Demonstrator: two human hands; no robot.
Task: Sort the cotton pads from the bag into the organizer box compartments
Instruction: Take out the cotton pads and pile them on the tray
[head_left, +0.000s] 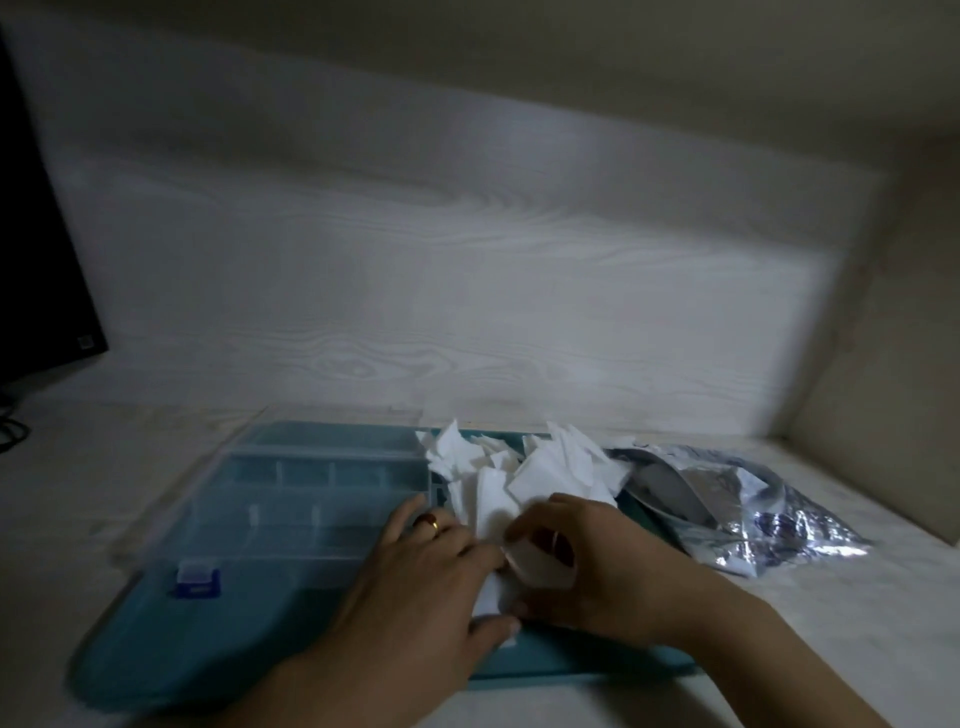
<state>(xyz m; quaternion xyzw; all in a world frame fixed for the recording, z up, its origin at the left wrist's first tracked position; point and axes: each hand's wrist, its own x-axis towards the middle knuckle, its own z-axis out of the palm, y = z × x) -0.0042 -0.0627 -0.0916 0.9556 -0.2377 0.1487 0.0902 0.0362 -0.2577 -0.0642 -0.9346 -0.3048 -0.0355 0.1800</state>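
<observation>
A clear plastic organizer box (291, 499) with several divided compartments and a blue latch lies on a teal tray (156, 649). A loose heap of white square cotton pads (519, 467) is piled to the right of the box. The crinkled silver bag (727, 509) lies further right on the desk. My left hand (431, 577) and my right hand (576, 561) meet at the near edge of the heap, both pinching white pads between thumb and fingers. A ring shows on my left hand.
A pale wood-grain wall panel (467, 260) rises just behind the tray. A dark monitor (36, 260) with cables stands at the far left. A side wall (893, 364) closes in on the right, behind the bag.
</observation>
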